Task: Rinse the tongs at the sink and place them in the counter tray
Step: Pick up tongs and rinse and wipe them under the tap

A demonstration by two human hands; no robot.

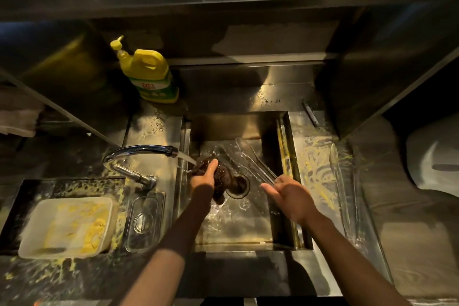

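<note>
From the head camera, the left hand point(203, 176) grips a dark scrubber point(223, 179) under the stream from the tap point(139, 151), over the sink point(238, 126). The right hand point(290, 197) pinches the near end of the tongs point(260, 166) at its fingertips, and their tips point down into the wet basin. The tray point(64, 200) (smeared with yellow bits) sits on the desk point(315, 156) to the left, well apart from them. A yellow soap bottle point(149, 74) stands behind the tap.

A commercial kitchen. Steel bench point(154, 129), sunken sink point(236, 126) and running tap point(139, 150). Yellow detergent bottle point(151, 77) stands behind.
</note>
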